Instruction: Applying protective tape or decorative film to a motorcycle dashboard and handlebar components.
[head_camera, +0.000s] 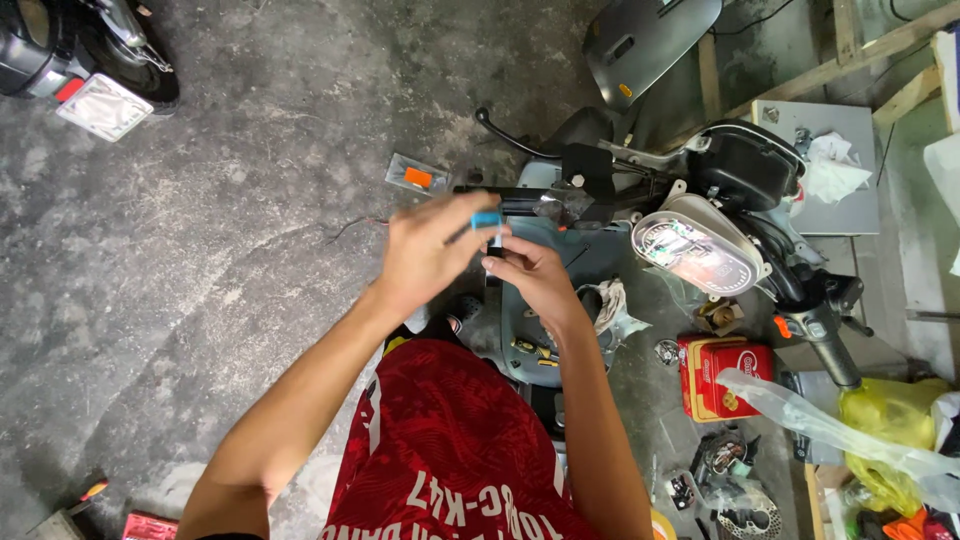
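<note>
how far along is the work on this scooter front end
Done: the speedometer cluster hangs loose off the handlebar and a dark body panel lies on the floor. In hand: the left hand and right hand pinch a small blue part together. Left: parts near the red tin remain scattered, unfitted.

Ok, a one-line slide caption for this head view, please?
Left hand and right hand pinch a small blue plastic part above a stripped scooter's handlebar and oval speedometer, red tin nearby.
</note>
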